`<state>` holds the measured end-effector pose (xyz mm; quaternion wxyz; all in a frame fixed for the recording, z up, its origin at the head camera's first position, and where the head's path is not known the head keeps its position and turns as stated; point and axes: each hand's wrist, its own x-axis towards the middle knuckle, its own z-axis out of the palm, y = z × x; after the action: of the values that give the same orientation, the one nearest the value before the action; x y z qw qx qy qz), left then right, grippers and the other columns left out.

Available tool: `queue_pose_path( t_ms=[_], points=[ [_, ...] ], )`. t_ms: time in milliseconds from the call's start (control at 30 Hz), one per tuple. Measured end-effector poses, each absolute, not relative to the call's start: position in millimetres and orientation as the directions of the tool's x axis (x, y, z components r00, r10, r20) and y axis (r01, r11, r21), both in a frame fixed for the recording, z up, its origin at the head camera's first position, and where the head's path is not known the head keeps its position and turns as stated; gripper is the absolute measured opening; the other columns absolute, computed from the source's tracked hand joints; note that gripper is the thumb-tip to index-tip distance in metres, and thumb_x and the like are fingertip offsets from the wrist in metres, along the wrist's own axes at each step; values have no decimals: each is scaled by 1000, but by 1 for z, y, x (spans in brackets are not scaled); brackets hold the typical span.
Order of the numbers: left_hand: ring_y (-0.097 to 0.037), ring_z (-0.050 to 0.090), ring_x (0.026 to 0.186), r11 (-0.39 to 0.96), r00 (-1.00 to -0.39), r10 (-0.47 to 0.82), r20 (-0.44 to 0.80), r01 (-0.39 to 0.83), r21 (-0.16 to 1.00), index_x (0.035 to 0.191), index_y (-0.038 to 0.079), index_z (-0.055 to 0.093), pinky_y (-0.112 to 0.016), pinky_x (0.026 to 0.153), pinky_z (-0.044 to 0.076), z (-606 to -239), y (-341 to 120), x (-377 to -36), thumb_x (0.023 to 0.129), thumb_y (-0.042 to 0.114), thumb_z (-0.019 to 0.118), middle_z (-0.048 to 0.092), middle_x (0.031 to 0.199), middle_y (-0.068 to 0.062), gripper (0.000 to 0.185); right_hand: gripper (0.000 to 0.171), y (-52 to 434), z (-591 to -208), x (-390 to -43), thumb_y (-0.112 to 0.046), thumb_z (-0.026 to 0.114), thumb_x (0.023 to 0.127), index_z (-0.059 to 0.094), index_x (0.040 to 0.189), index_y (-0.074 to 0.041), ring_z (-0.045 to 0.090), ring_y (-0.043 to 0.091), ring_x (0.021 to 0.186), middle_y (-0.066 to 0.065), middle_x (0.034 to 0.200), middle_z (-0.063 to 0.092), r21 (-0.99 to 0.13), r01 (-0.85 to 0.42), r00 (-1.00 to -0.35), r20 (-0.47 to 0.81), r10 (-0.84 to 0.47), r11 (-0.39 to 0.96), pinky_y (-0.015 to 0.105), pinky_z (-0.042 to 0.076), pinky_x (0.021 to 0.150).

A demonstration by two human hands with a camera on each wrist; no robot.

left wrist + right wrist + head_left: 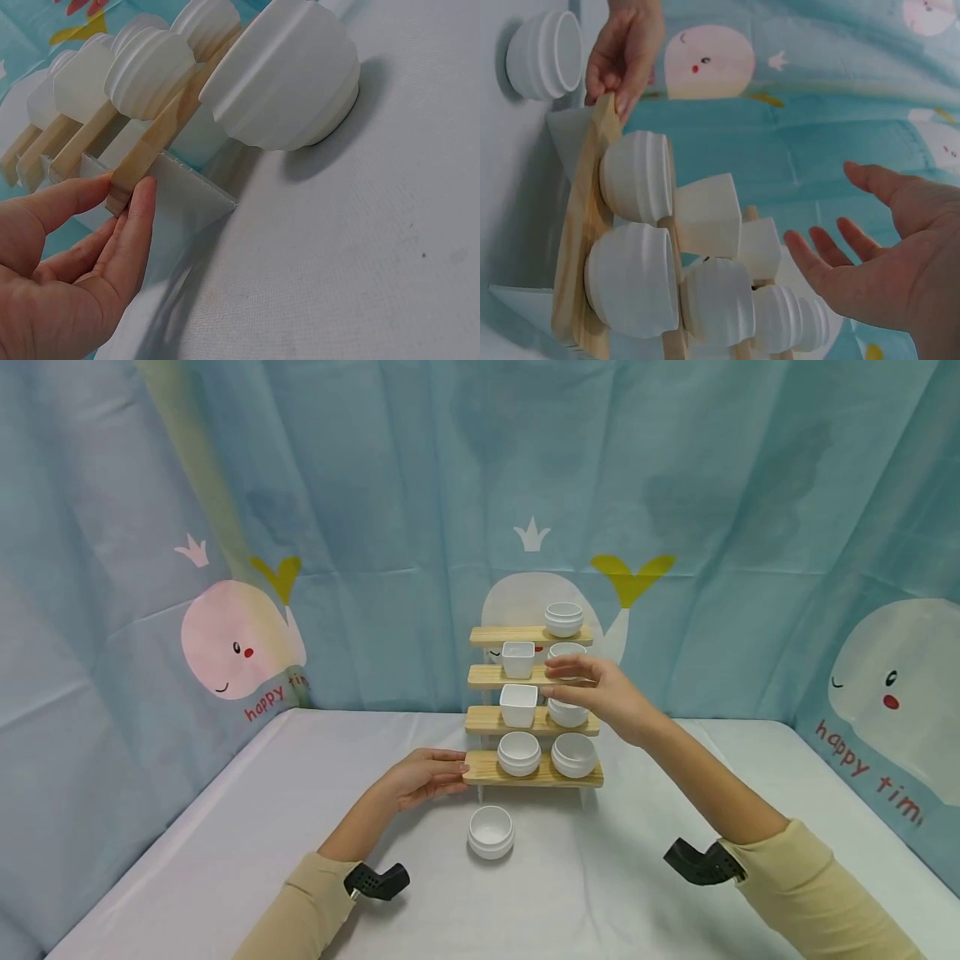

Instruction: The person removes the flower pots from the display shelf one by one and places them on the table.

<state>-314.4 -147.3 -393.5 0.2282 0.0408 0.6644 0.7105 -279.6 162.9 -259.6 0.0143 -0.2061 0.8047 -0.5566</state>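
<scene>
Head view shows the left hand (429, 777) pinching the left end of the bottom board (537, 779) on a 4-tier stand (486, 720). The right hand (609, 695), empty with its fingers extended, is near the round bowls (567, 716) at the right of the middle 2 tiers. The stand carries 5 round bowls and 2 square cups (519, 707); 1 separate bowl (491, 833) rests on the worktop (585, 877) in front.

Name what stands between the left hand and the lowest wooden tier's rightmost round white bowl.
Another round white bowl stands between them, as the head view shows.
</scene>
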Motion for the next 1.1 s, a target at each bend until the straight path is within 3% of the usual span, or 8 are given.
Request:
queue_pose_path(
  t_ms=[633, 1100],
  points=[
    [-13, 74, 88, -18, -896, 364, -255, -281, 960, 150, -16, 44, -25, 85, 66, -394, -146, -316, 105, -2, 60, 69, 108, -13, 50, 59, 170, -242, -302, -15, 67, 103, 44, 153, 5, 54, 40, 137, 24, 155, 48, -895, -311, -928, 214, -304, 321, 58, 48, 118],
    [-13, 74, 86, -20, -896, 359, -260, -286, 958, 150, -16, 44, -25, 83, 66, -394, -147, -315, 104, -2, 61, 68, 108, -13, 51, 58, 176, -228, -316, -12, 64, 105, 40, 155, 9, 48, 43, 143, 28, 156, 44, -913, -265, -950, 192, -247, 310, 50, 44, 123]
  ],
)
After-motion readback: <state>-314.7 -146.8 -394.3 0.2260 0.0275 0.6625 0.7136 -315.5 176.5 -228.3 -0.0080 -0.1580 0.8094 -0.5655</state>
